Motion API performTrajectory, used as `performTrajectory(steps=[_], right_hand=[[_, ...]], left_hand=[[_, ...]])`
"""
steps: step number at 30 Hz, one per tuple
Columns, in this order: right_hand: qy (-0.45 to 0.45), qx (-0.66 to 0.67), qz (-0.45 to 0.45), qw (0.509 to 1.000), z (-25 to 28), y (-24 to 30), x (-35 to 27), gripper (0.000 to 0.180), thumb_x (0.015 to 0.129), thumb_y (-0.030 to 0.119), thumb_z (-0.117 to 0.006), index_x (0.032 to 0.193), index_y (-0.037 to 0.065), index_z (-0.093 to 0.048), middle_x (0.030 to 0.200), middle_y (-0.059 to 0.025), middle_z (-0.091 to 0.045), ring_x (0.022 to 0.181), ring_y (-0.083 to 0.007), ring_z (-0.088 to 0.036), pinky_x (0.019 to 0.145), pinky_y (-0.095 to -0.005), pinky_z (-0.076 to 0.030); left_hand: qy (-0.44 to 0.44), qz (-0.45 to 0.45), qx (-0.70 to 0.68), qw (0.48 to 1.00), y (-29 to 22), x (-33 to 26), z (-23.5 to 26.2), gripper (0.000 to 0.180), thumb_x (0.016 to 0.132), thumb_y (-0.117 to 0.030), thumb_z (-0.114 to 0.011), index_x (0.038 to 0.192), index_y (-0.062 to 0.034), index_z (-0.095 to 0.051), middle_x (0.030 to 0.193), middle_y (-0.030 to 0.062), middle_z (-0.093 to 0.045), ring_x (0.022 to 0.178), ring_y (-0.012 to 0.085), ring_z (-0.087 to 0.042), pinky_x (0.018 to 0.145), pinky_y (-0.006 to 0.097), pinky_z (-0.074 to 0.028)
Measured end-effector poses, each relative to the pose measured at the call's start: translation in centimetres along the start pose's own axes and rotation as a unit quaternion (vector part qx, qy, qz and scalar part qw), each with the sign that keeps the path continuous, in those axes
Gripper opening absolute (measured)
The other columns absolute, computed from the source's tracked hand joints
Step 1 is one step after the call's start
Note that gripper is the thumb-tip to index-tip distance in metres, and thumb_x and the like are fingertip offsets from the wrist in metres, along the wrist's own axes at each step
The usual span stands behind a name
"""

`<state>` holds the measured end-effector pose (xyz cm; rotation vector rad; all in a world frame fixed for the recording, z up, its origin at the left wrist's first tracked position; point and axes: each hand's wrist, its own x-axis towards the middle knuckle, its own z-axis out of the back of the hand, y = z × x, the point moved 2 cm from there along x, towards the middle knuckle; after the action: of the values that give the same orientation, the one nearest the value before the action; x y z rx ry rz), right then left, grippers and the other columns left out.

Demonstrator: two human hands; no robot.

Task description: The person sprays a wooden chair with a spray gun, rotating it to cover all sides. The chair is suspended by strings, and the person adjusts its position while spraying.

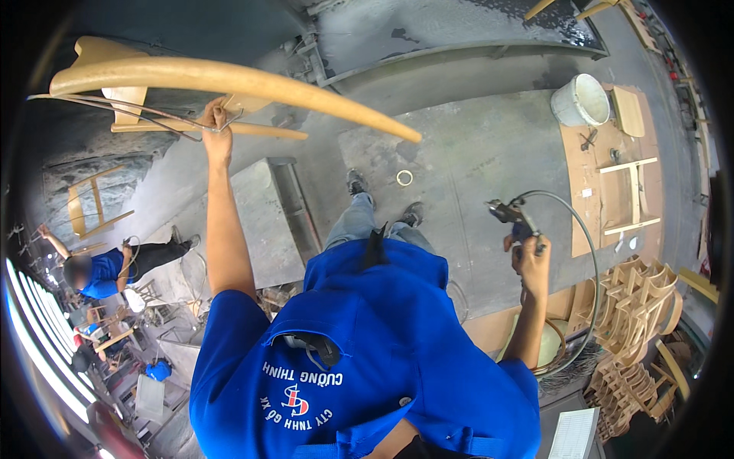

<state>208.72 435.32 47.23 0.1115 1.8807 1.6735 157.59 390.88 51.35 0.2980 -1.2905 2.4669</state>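
At the upper left, my left hand [217, 118] is closed round a thin bent metal rod [234, 120], raised at the end of my outstretched arm. A light-brown wooden chair frame [252, 81] with a long curved leg is held up by it; how rod and frame join is hard to make out. My right hand [530, 256] is wrapped round the handle of a spray gun [523, 220], out to the right. From the gun a grey hose [593, 260] loops down past my right forearm.
Bent wooden parts [638, 306] are stacked at the right. A white bucket [581, 101] and a wooden frame [631, 196] stand on cardboard. A wet, metal-edged basin [451, 34] lies ahead. Near my left is a metal box [264, 203]; farther left, a co-worker [107, 271] holds another frame.
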Motion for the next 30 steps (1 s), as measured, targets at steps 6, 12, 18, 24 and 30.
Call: performTrajectory(steps=[6, 12, 18, 24, 30], right_hand=[[0.039, -0.085, 0.057, 0.994, -10.0, -3.3, 3.7, 0.057, 0.096, 0.033, -0.073, 0.139, -0.001, -0.061, 0.079, -0.0027, -0.067, 0.078, -0.0094, -0.062, 0.076, -0.0273, -0.051], [0.183, 0.119, 0.032, 0.975, -15.1, -2.4, 5.3, 0.069, 0.095, 0.058, -0.065, 0.13, -0.002, -0.064, 0.078, -0.0019, -0.064, 0.069, -0.0077, -0.053, 0.065, -0.0262, -0.045], [0.173, -0.083, -0.031, 0.981, -10.7, -10.5, 4.2, 0.053, 0.099, 0.048, -0.066, 0.121, 0.0, -0.07, 0.069, -0.0027, -0.063, 0.06, -0.0117, -0.055, 0.056, -0.0321, -0.045], [-0.065, -0.232, -0.104, 0.965, -3.7, -12.0, 3.5, 0.044, 0.097, 0.039, -0.071, 0.115, -0.001, -0.072, 0.064, -0.0102, -0.06, 0.059, -0.0139, -0.058, 0.059, -0.0358, -0.049], [-0.019, -0.111, 0.16, 0.981, -6.9, 1.8, 7.0, 0.06, 0.098, 0.05, -0.068, 0.133, 0.002, -0.066, 0.069, -0.0045, -0.059, 0.063, -0.0112, -0.053, 0.061, -0.0321, -0.046]], left_hand=[[-0.034, 0.011, -0.081, 0.996, -7.8, -1.7, -2.5, 0.059, 0.107, -0.055, -0.047, 0.118, -0.0008, -0.066, 0.104, 0.0035, -0.065, 0.101, 0.0144, -0.055, 0.095, 0.031, -0.042], [-0.093, 0.027, -0.172, 0.98, -11.1, -3.5, -2.2, 0.057, 0.108, -0.055, -0.045, 0.119, -0.0016, -0.063, 0.112, 0.0045, -0.063, 0.108, 0.0134, -0.053, 0.1, 0.03, -0.039], [-0.016, -0.129, -0.129, 0.983, -11.8, -5.2, 0.0, 0.025, 0.102, -0.027, -0.054, 0.111, -0.0051, -0.061, 0.113, 0.0061, -0.06, 0.109, 0.0193, -0.056, 0.101, 0.036, -0.044], [0.033, -0.08, -0.369, 0.926, -12.9, -6.7, 1.9, 0.059, 0.106, -0.055, -0.027, 0.098, -0.0034, -0.055, 0.105, 0.0114, -0.053, 0.116, 0.0264, -0.047, 0.116, 0.044, -0.027], [0.019, -0.09, -0.384, 0.919, -13.8, -7.2, 2.4, 0.051, 0.097, -0.052, -0.033, 0.091, -0.0053, -0.052, 0.1, 0.0114, -0.051, 0.117, 0.028, -0.044, 0.118, 0.046, -0.026]])
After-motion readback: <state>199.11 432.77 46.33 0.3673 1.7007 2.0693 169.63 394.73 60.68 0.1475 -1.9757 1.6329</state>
